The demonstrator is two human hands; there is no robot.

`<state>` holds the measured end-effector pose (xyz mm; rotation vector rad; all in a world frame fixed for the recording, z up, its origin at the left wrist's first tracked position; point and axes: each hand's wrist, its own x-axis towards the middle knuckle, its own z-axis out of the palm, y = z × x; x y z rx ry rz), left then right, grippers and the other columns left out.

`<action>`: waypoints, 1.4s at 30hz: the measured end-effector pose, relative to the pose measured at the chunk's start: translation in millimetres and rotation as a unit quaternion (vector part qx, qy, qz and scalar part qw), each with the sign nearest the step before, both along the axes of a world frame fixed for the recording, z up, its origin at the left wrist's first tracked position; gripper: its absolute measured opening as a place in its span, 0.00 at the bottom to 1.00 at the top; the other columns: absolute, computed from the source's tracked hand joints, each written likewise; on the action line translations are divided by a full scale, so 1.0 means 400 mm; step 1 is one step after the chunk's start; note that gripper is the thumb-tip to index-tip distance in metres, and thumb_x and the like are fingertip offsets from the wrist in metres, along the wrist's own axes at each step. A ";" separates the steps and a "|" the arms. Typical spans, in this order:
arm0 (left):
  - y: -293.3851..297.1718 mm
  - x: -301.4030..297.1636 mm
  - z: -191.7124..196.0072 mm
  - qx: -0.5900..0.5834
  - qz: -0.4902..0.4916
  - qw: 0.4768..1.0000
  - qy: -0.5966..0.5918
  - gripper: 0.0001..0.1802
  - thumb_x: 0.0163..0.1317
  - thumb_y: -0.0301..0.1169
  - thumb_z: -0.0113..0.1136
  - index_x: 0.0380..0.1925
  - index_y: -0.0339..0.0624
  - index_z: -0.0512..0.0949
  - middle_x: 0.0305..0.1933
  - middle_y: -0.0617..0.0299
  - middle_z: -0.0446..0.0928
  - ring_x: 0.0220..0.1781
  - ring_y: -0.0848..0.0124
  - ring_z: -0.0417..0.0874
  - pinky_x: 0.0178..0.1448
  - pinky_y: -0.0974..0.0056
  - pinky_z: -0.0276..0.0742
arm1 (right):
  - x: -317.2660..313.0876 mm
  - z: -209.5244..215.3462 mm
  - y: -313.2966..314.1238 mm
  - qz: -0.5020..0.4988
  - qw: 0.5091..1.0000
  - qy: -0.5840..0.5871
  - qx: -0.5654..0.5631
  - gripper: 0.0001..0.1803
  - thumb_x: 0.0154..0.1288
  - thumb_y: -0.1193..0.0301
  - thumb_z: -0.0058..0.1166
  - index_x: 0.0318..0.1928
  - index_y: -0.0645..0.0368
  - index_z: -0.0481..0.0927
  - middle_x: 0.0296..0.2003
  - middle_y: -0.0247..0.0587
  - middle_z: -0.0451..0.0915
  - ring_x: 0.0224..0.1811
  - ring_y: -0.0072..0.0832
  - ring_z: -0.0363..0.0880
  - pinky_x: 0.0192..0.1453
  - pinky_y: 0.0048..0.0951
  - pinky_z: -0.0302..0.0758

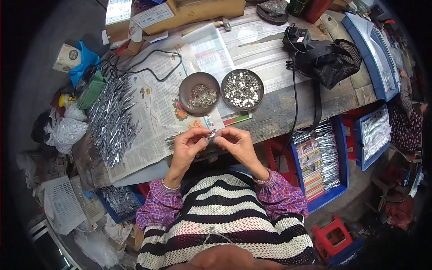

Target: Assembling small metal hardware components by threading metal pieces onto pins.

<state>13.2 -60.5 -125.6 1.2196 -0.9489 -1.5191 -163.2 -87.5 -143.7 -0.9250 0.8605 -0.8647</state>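
My left hand (189,146) and my right hand (236,143) meet just over the table's near edge. Both pinch a small shiny metal piece (213,133) between thumbs and fingertips; its exact shape is mostly covered. Beyond them stand two round brown dishes. In the left dish (186,85) lie thin pin-like metal bits (202,97). The right dish (223,102) is filled with small shiny metal pieces (243,90). On the newspaper (153,103) to the left rests a big heap of slim silvery metal strips (113,118).
A hammer (226,24) and a cardboard box (202,10) are at the table's back. A black mesh bag (333,63) with a cable sits on the right. Blue trays (343,180) of metal strips stand lower right, near a red stool (332,236). Another person's patterned sleeve (406,130) shows far right.
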 end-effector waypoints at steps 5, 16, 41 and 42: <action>0.007 0.001 -0.001 0.011 0.005 1.000 -0.012 0.11 0.57 0.22 0.60 0.41 0.37 0.79 0.29 0.71 0.75 0.27 0.85 0.70 0.31 0.78 0.65 | 0.003 -0.008 0.002 0.002 1.000 -0.009 0.012 0.05 0.60 0.76 0.58 0.36 0.65 0.79 0.27 0.29 0.78 0.27 0.13 0.72 0.30 0.15 0.70; 0.017 0.008 -0.010 0.012 -0.013 0.999 -0.033 0.11 0.58 0.21 0.58 0.42 0.35 0.78 0.34 0.65 0.76 0.28 0.81 0.72 0.32 0.75 0.68 | 0.015 -0.022 0.012 -0.032 0.999 0.000 -0.002 0.05 0.59 0.75 0.58 0.35 0.65 0.80 0.26 0.28 0.78 0.26 0.11 0.72 0.28 0.13 0.68; 0.031 -0.038 -0.001 -0.082 0.060 0.986 -0.130 0.09 0.58 0.18 0.56 0.39 0.34 0.80 0.33 0.65 0.75 0.28 0.82 0.70 0.31 0.78 0.64 | 0.017 0.007 0.010 -0.037 0.992 -0.026 0.119 0.06 0.58 0.73 0.59 0.33 0.63 0.82 0.24 0.28 0.79 0.23 0.12 0.71 0.27 0.14 0.67; 0.030 -0.037 0.000 -0.091 0.065 0.983 -0.144 0.10 0.58 0.17 0.56 0.39 0.33 0.80 0.34 0.65 0.75 0.28 0.82 0.70 0.31 0.78 0.64 | 0.017 0.008 0.008 -0.033 0.992 -0.019 0.123 0.05 0.58 0.73 0.59 0.33 0.63 0.83 0.24 0.28 0.79 0.23 0.12 0.71 0.27 0.14 0.67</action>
